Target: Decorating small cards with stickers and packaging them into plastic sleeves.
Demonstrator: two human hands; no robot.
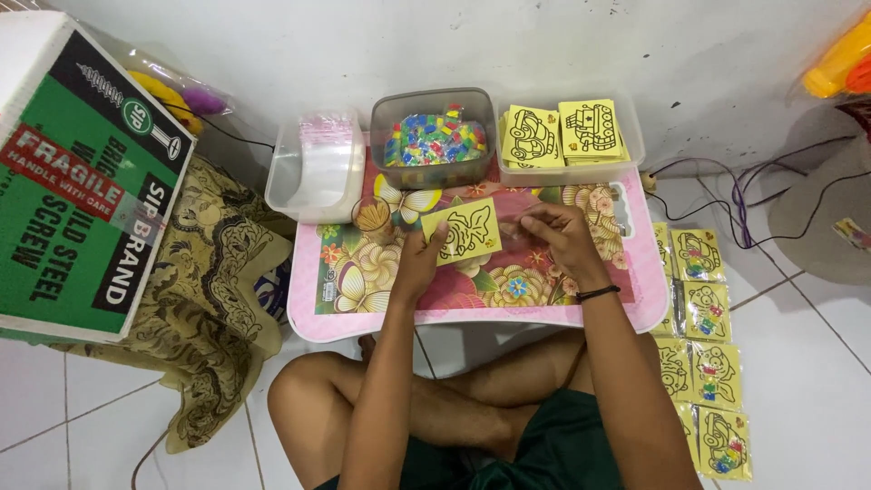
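While left hand point(419, 261) pinches yellow card point(464, 230) — fingers closed | right hand point(561, 234) — fingers closed on its edge

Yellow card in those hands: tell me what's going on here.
A person sits cross-legged at a small floral table. The left hand and right hand hold a yellow drawing card above it. Behind stand tubs of clear bags, coloured packets and more yellow cards. Bagged cards lie on the floor to the right.
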